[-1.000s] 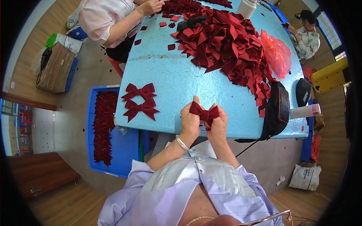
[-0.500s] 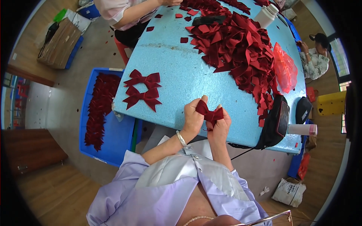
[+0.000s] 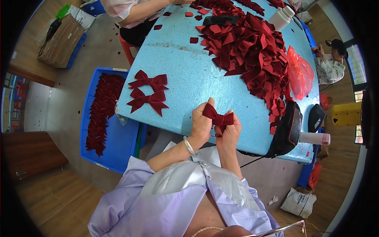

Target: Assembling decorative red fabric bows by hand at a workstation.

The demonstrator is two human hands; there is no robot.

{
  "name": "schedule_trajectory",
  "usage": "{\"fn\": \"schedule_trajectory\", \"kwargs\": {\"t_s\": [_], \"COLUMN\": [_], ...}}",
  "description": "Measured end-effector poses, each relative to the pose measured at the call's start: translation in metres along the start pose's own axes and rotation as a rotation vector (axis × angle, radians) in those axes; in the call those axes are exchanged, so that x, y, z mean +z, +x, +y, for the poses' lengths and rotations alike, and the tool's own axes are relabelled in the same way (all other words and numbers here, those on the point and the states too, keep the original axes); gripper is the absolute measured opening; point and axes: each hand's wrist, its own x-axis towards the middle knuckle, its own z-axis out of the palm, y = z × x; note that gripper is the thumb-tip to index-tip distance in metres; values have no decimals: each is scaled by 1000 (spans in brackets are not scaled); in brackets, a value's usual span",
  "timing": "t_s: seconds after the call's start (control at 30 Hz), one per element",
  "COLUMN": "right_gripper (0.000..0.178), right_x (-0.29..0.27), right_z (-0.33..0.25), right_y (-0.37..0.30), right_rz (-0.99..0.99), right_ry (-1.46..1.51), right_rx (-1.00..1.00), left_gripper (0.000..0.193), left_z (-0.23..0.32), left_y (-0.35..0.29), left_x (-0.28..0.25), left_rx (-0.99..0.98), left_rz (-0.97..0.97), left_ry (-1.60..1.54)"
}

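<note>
A dark red velvet bow (image 3: 219,119) is stretched between my two hands, just above the near edge of the blue table (image 3: 185,79). My left hand (image 3: 201,123) pinches its left loop, thumb on top. My right hand (image 3: 229,132) grips the right loop, with a ribbon tail hanging between the palms. Two finished-looking bows, an upper one (image 3: 148,80) and a lower one (image 3: 147,100), lie on the table to the left of my hands.
A large heap of red ribbon pieces (image 3: 252,51) covers the table's right side, beside a red plastic bag (image 3: 301,73), a black pouch (image 3: 287,128) and a white bottle (image 3: 281,17). A blue crate (image 3: 122,146) holding rows of bows (image 3: 103,114) stands left. Co-workers sit at the far left and right.
The view has shifted slightly. Both hands keep hold of the bow in nearly the same place, and its right loop looks a little flatter.
</note>
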Motion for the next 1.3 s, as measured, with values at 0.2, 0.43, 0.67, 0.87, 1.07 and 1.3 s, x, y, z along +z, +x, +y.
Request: {"fn": "schedule_trajectory", "kwargs": {"t_s": [0.2,0.43,0.67,0.87,1.07,1.3], "right_gripper": [25,26,27,25,24,23], "right_x": [-5,-3,0,-1,-4,-6], "right_z": [2,4,1,-1,1,3], "right_y": [6,6,3,3,8,6], "right_rz": [1,16,60,69,44,37], "right_ry": [23,47,103,51,-34,0], "right_rx": [-40,-3,35,51,1,-4], "left_gripper": [43,41,41,41,46,52], "left_z": [-1,2,5,7,11,5], "left_y": [-1,-2,-5,-5,1,5], "left_x": [1,5,2,-1,-2,-8], "left_rx": [-17,-84,-147,-168,-126,-173], "left_rz": [5,41,-10,-30,-106,-193], "left_ry": [5,-76,-145,-164,-17,-48]}}
